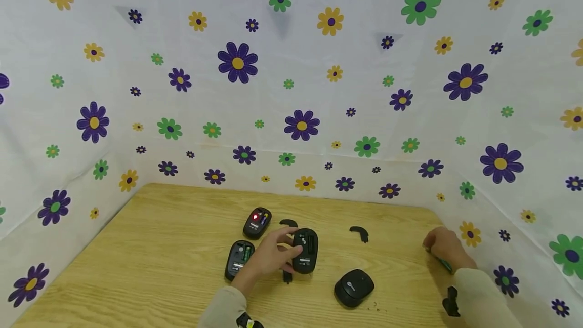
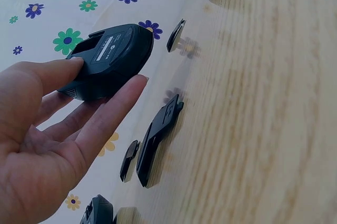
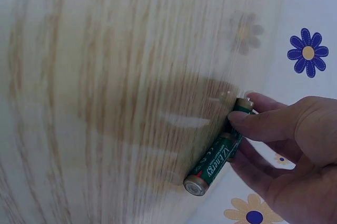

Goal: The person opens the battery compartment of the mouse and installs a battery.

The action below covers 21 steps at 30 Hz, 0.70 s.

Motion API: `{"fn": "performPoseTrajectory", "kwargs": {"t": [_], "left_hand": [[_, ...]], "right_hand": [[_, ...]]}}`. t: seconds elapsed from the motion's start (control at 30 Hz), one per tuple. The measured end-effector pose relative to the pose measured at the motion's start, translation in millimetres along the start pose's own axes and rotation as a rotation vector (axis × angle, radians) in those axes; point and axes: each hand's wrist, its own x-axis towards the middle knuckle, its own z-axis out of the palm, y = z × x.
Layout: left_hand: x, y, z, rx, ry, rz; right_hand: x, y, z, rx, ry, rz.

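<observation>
In the head view my left hand [image 1: 275,253] grips a black computer mouse [image 1: 305,250] off the table. Its underside faces up, with the battery slot uncovered and dark inside. The left wrist view has the thumb on the underside of the mouse [image 2: 111,58] and the fingers beneath. At the table's right side, my right hand [image 1: 446,247] pinches a green battery [image 3: 243,107] between thumb and fingers. A second green battery [image 3: 209,167] lies against it, its flat end toward the camera.
Two overturned mice lie left of the left hand: one [image 1: 257,223] glows red, another [image 1: 238,259] holds green batteries. A mouse [image 1: 354,287] stands upright nearer the front. Black covers [image 1: 361,233] lie about the wooden table [image 1: 182,247]. Flowered white cloth [image 1: 273,100] walls the back and sides.
</observation>
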Motion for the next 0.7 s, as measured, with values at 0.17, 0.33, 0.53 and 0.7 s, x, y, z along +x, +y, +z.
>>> {"fn": "performPoseTrajectory", "kwargs": {"t": [0.17,0.33,0.53,0.7], "left_hand": [[-0.7,0.9,0.7,0.002,0.000,-0.003],[-1.1,-0.2,0.9,0.002,-0.005,-0.009],[-0.1,-0.6,0.0,-0.005,-0.009,0.003],[1.5,0.1,-0.9,0.008,-0.002,0.009]], "right_hand": [[1.6,-1.2,2.5,-0.019,0.020,-0.053],[4.1,-0.2,10.4,-0.022,0.050,-0.120],[11.7,-2.2,16.9,-0.036,0.100,-0.190],[13.1,-10.0,17.4,-0.022,0.106,-0.210]]}}
